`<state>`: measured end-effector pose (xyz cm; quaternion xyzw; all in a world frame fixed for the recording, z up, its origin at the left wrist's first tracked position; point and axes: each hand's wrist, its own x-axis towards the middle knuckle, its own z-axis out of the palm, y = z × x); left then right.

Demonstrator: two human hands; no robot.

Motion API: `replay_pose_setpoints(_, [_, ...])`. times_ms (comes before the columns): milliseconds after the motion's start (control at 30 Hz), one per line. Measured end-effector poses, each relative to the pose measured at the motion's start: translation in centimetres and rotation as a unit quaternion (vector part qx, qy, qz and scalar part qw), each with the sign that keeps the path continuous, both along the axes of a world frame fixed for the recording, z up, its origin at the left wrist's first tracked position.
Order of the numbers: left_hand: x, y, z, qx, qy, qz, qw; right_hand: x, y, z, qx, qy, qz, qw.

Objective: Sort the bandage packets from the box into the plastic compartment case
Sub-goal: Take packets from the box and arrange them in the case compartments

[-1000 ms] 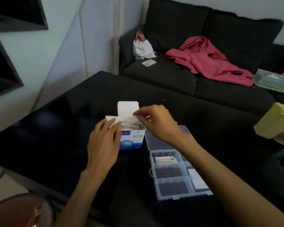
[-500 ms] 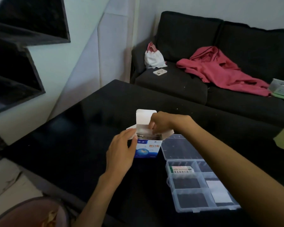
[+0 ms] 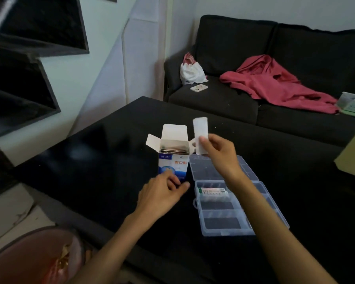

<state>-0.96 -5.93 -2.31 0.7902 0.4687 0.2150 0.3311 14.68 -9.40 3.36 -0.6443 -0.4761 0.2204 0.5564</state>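
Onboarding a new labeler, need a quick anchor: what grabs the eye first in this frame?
The white bandage packet held upright in the right hand, raised above the open lid of the clear compartment case at table centre. Just left stands the opened blue-and-white box, flaps up, with the left hand at its base. Behind, a red garment sprawls on the dark sofa.

Black table (image 3: 90,171) in front of me. Dark sofa (image 3: 275,48) beyond it: red garment (image 3: 275,85) heaped on the seat, white bag (image 3: 191,72) in the corner, phone (image 3: 198,87) just beside it. Yellow container (image 3: 353,152) at table's right edge.
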Motion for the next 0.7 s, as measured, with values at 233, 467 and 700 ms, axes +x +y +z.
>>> replay_pose_setpoints(233, [2.2,-2.0,-0.8,-0.173,0.057,-0.141,0.973,1.7,-8.7,-3.0,-0.149,0.17,0.037,0.973])
replay_pose_setpoints(467, [2.9,-1.4,-1.5,-0.129,0.136,-0.141,0.972,2.4,-10.7,-3.9,-0.161,0.21,0.034,0.964])
replay_pose_setpoints(700, [2.5,-0.9,2.8,-0.384,-0.179,-0.085,0.902,3.1,-10.1,-4.3,0.036,-0.418,-0.042,0.907])
